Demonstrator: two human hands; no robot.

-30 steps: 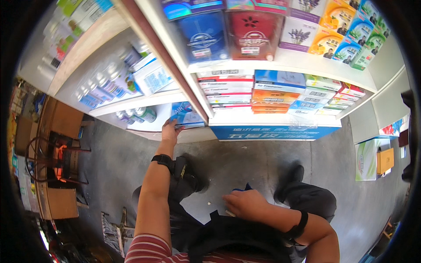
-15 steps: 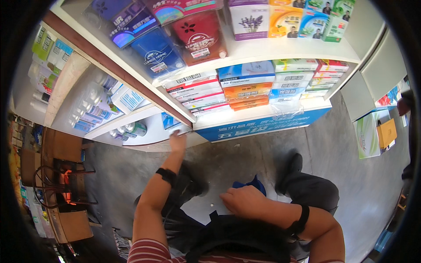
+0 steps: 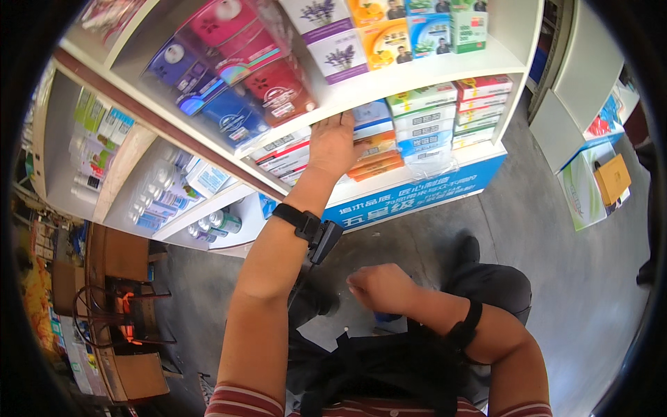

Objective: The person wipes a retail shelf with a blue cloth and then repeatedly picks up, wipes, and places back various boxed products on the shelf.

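Note:
My left hand (image 3: 332,147) reaches into the lower shelf. Its fingers lie stretched over the small stacked boxes, between the white-and-red boxes (image 3: 279,161) and the orange boxes (image 3: 375,156). The fingertips go partly under the shelf board above. Low over the floor, before my knees, my right hand (image 3: 385,288) is closed. A blue cloth (image 3: 387,317) shows just below it and seems to be in its grip; most of the cloth is hidden by the hand.
On the upper shelf (image 3: 410,66) stand red and blue packs (image 3: 278,97) and lavender boxes (image 3: 340,55). Spray cans (image 3: 222,221) fill the shelves at left. A wooden chair (image 3: 104,316) is farther left. An open carton (image 3: 590,187) stands at right.
My left hand has gone from the shelf's lower left corner up and right onto the stacked boxes. My right hand stays low, and the blue cloth now hangs below it. The view has shifted.

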